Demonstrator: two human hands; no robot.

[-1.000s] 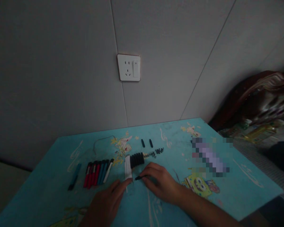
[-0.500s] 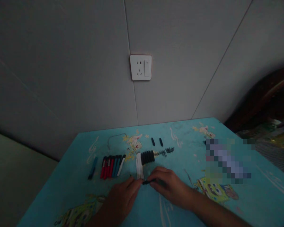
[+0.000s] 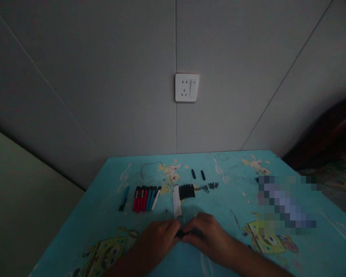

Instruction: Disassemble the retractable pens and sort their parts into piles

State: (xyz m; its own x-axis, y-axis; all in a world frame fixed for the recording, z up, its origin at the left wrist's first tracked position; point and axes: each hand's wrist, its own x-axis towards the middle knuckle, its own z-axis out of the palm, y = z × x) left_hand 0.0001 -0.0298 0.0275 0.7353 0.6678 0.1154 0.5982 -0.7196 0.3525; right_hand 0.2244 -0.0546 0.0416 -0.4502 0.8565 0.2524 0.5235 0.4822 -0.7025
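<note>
My left hand [image 3: 161, 235] and my right hand [image 3: 207, 232] meet near the front middle of the table. Both are closed, with fingertips pinching a small black pen part [image 3: 185, 233] between them. Its ends are hidden by the fingers. Just beyond the hands lie several thin white sticks [image 3: 177, 202] side by side. Against them is a row of short black tubes [image 3: 187, 191], and tiny black pieces [image 3: 213, 186] are scattered to their right. Farther back rest two dark caps [image 3: 193, 174]. To the left, red, blue and white marker pens [image 3: 144, 199] form a row.
A single blue pen [image 3: 124, 198] lies left of the row. The blue cartoon-printed table [image 3: 89, 215] meets a grey wall with a socket plate [image 3: 187, 87]. A blurred-out pale item [image 3: 286, 206] lies at the right. Dark furniture [image 3: 328, 134] stands beyond the right edge.
My head view has shifted, so the table and wall appear farther right. My hands have come closer together around the black part and sit slightly farther from the white sticks.
</note>
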